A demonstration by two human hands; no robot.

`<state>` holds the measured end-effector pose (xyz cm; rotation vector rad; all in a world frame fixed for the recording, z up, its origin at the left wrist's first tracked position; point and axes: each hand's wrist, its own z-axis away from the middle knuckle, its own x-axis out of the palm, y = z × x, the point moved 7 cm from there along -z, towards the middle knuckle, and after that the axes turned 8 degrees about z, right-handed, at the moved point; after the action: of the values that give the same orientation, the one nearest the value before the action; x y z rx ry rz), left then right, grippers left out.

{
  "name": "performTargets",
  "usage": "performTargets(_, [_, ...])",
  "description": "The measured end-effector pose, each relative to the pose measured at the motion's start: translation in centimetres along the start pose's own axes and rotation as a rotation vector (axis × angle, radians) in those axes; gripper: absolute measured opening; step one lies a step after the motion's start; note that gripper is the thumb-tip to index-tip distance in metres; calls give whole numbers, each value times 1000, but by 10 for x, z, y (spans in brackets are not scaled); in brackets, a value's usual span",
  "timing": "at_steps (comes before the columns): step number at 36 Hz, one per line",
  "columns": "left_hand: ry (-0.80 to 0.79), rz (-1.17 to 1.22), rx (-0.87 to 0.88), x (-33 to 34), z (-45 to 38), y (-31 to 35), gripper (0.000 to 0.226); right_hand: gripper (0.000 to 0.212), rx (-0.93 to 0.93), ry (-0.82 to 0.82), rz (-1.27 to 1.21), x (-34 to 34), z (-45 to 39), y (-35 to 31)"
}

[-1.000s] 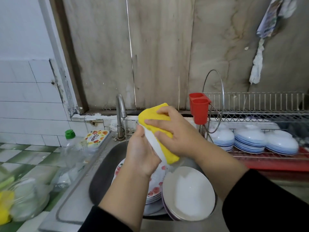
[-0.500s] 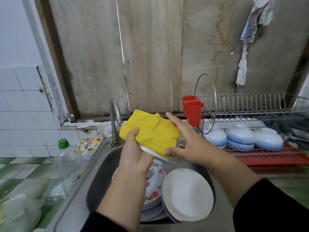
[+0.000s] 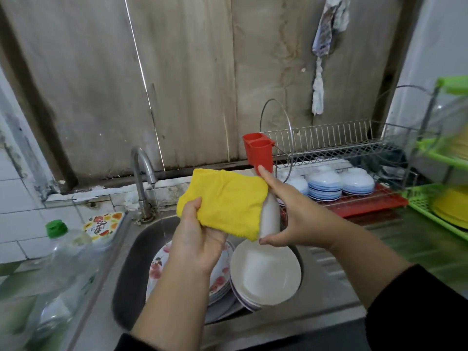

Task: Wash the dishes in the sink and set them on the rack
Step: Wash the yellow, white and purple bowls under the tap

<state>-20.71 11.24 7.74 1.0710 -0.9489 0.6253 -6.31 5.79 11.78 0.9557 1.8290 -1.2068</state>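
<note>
The white dish [image 3: 269,216] is held edge-on above the sink [image 3: 131,269], between both hands, with the yellow cloth [image 3: 225,202] now spread flat over its left face; a second ago the cloth was bunched over the top edge under the right hand. The left hand [image 3: 200,239] pinches cloth and dish together at the left, while the right hand [image 3: 291,214] has let go of the cloth and clamps the dish's rim between thumb and fingers. Wiping looks under way on this dish; stacked plates [image 3: 263,272] wait below, and the rack [image 3: 354,145] stands to the right.
</note>
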Motion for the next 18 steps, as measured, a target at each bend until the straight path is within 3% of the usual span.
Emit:
performTargets(4, [-16, -138, -120, -2, 7, -19, 31, 120, 31, 35, 138, -20, 20, 4])
performTargets(9, [-107, -218, -193, 18, 10, -38, 30, 100, -50, 141, 287, -51, 45, -2])
performTargets(18, [-262, -372, -280, 79, 8, -79, 24, 104, 38, 257, 454, -110, 82, 27])
